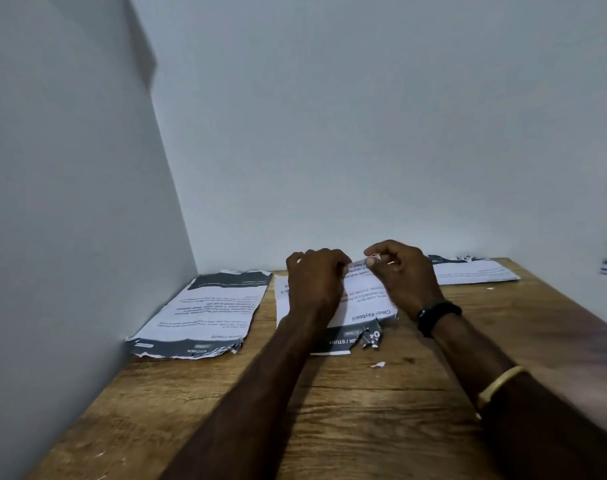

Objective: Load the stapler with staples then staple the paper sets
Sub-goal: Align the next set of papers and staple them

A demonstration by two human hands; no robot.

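One paper set (pixel 364 306), left hand (pixel 316 284), right hand (pixel 401 275), both seemingly pinching far edge

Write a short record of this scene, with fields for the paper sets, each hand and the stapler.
surface: wooden table
paper sets: three, all lying flat: left paper set by the wall, middle paper set under the hands, right paper set at the far right
left hand: fingers curled on the far edge of the middle paper set
right hand: pinches the same edge, which is raised
stapler: not in view
debris: small paper scrap near the torn corner of the middle paper set
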